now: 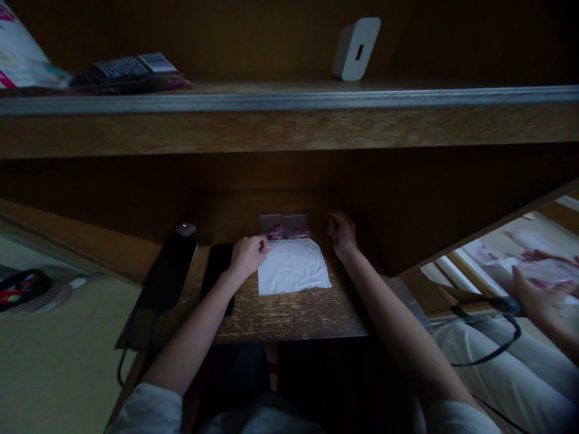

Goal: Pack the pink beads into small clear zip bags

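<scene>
A creased white tissue [294, 266] lies spread on the small brown desk [289, 316]. My left hand [248, 256] is closed at its upper left corner, fingertips pinched against the edge. Off the tissue's right side, my right hand [342, 234] is held with curled fingers, apart from the tissue; what is in them, if anything, is hidden. Directly behind the tissue, and touching its far edge, is a flat greyish packet [283, 224] with pink patterned parts. The dim light blurs its details.
Left of my left arm lie a dark phone [218, 274], a black device [169, 271] with a cable, and a white earbud case [185, 229]. Overhead, a shelf edge [289, 129] crosses, bearing a white charger [356, 49] and a dark packet [126, 72]. Another person's hand [543, 301] works at right.
</scene>
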Demonstrator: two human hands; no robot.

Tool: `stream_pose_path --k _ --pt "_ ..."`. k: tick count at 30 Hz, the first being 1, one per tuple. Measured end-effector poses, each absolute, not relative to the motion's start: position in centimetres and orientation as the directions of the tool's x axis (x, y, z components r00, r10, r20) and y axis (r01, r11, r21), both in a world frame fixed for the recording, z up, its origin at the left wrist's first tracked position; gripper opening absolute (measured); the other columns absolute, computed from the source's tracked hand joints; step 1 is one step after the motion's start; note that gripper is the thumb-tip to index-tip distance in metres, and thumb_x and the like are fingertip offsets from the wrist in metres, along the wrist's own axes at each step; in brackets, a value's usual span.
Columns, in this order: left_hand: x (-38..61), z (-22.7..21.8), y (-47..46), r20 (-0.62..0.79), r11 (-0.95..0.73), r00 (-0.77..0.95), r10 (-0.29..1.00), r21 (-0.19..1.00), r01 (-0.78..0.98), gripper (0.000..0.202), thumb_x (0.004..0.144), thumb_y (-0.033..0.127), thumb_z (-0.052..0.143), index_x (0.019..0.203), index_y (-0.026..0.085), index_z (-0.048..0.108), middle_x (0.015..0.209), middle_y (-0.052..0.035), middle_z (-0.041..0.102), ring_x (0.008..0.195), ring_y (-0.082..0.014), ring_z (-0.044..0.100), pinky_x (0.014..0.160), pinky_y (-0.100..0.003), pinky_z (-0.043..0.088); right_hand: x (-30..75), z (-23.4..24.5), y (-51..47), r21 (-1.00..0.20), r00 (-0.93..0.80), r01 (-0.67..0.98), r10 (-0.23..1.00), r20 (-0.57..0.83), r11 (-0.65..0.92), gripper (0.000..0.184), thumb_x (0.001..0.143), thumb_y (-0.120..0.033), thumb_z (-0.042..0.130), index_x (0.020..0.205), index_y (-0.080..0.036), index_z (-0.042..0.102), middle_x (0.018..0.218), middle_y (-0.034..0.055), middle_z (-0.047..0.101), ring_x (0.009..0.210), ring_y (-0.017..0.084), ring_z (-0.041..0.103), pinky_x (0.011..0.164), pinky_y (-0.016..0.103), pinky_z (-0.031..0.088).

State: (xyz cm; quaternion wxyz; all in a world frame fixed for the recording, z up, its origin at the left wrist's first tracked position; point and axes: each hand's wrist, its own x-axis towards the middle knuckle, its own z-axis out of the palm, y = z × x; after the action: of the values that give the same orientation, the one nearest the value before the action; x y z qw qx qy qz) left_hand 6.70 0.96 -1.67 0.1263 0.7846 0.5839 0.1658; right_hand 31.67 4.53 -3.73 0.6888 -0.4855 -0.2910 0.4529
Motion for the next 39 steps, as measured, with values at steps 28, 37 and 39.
stream_pose_path --k 28,37,39 --pt "6.84 -1.85 0.97 0.141 -0.305 0.27 0.952 0.413 0.858 0.017 0.083 0.034 0.055 0.077 0.02 0.063 0.074 -0.0014 0.068 0.068 -0.016 0.063 0.057 -0.023 0.036 31.59 -3.66 4.47 -0.932 0.435 -0.344 0.899 -0.051 0.114 0.016 0.064 -0.029 0.063 0.065 -0.02 0.049 0.046 -0.0087 0.035 0.039 0.005 0.03 0.036 0.019 0.019" --pt "6.93 -1.75 0.91 0.143 -0.311 0.276 0.95 0.44 0.842 0.016 0.083 0.032 0.054 0.078 0.02 0.063 0.075 -0.0018 0.068 0.068 -0.0157 0.062 0.059 -0.023 0.038 31.56 -3.55 4.42 -0.926 0.431 -0.356 0.902 -0.044 0.125 0.017 0.063 -0.028 0.064 0.063 -0.019 0.049 0.046 -0.0082 0.035 0.04 0.004 0.03 0.035 0.017 0.021" --pt "6.97 -1.67 0.9 0.136 -0.303 0.271 0.953 0.437 0.847 0.017 0.084 0.033 0.054 0.078 0.02 0.063 0.076 -0.002 0.069 0.069 -0.0158 0.063 0.059 -0.023 0.038 31.59 -3.61 4.45 -0.926 0.431 -0.355 0.901 -0.043 0.126 0.019 0.063 -0.029 0.065 0.062 -0.02 0.049 0.046 -0.0082 0.035 0.039 0.004 0.03 0.035 0.017 0.021"
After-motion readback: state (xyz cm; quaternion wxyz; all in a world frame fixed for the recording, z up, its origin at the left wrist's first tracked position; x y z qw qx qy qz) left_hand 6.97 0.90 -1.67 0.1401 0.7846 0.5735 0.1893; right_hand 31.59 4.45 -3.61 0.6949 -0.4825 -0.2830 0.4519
